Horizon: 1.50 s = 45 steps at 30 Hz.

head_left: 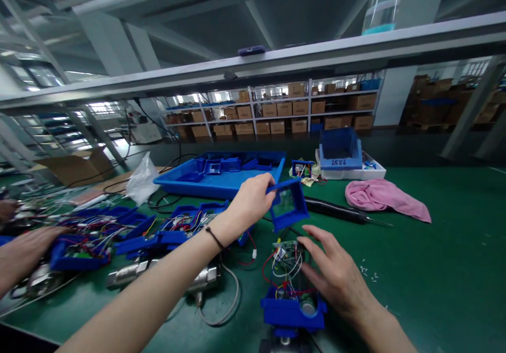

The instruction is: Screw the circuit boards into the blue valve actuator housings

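My left hand [255,195] is closed on the edge of a blue rectangular plastic frame [288,217] with a clear window, raised above the bench. My right hand [336,271] has its fingers spread, with fingertips at the right edge of a green circuit board [288,253]. Red, white and yellow wires run from that board down to a blue plastic housing [292,313]. A round silver part [308,306] sits in the housing, which rests over a metal fitting at the bottom edge. Whether the right fingertips press on the board is hard to see.
Several blue wired housings [169,239] and metal valve bodies [205,279] lie left. Behind are a blue tray [185,185], a black-handled screwdriver [336,209], a pink cloth [381,195] and a blue bin [340,150]. Another person's hand [33,245] works at far left.
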Available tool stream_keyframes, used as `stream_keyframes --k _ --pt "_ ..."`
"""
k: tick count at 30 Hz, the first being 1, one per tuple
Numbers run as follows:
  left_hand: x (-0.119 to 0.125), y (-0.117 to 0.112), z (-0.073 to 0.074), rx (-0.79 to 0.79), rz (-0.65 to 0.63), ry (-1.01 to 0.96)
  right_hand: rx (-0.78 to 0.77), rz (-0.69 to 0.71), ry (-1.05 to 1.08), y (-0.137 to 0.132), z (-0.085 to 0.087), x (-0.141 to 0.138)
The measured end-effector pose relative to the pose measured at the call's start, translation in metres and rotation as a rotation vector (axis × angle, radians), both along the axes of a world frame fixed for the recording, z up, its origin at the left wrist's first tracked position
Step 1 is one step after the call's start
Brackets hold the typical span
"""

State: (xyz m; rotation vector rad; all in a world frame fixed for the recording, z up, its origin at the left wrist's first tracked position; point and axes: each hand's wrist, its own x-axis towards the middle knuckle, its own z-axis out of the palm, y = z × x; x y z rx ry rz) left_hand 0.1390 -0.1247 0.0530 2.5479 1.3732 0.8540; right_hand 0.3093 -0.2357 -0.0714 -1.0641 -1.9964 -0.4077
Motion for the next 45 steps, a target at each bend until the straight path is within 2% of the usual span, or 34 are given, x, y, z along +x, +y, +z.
stream_keyframes --k 2,3,6,7,10,13,17,21,25,27,33,37,40,43,45 --pt "-0.011 -0.006 -0.024 -0.316 0.149 -0.379 -0.001 -0.003 0.013 -0.001 0.002 -0.001" --pt "-0.015 -0.011 -0.038 -0.396 0.178 -0.451 -0.006 0.000 0.017 -0.001 0.002 -0.002" --pt "-0.022 -0.032 -0.079 -0.549 0.175 -0.587 -0.009 0.008 0.026 -0.002 0.002 -0.003" --pt "-0.023 -0.039 -0.091 -0.626 0.148 -0.708 -0.008 0.008 0.028 -0.002 0.001 -0.004" --pt "-0.023 -0.056 -0.118 -0.720 0.070 -0.948 -0.011 -0.002 0.031 -0.002 0.001 -0.005" --pt "-0.021 -0.064 -0.131 -0.719 0.000 -1.015 -0.020 -0.013 0.037 -0.002 0.001 -0.004" --pt "-0.019 -0.067 -0.135 -0.731 -0.060 -1.077 -0.045 -0.033 0.056 -0.002 0.001 -0.004" --pt "-0.020 -0.071 -0.132 -0.724 -0.065 -1.065 -0.063 -0.047 0.058 -0.001 -0.001 -0.003" --pt "-0.022 -0.074 -0.128 -0.691 -0.152 -1.075 -0.074 -0.069 0.040 0.000 -0.003 -0.003" --pt "-0.023 -0.073 -0.127 -0.695 -0.154 -1.083 -0.080 -0.063 0.034 0.000 -0.004 -0.002" --pt "-0.023 -0.066 -0.128 -0.702 -0.023 -1.244 -0.070 -0.015 0.028 0.001 -0.005 -0.003" --pt "-0.022 -0.062 -0.128 -0.691 0.186 -1.322 -0.043 0.011 0.029 0.003 -0.007 -0.003" --pt "-0.024 -0.061 -0.125 -0.608 0.291 -1.226 -0.034 0.014 0.033 0.003 -0.008 -0.002" --pt "-0.027 -0.062 -0.121 -0.471 0.335 -1.063 -0.033 0.021 0.034 0.003 -0.008 -0.002" --pt "-0.029 -0.061 -0.120 -0.428 0.345 -1.047 -0.036 0.032 0.032 0.003 -0.008 -0.002"
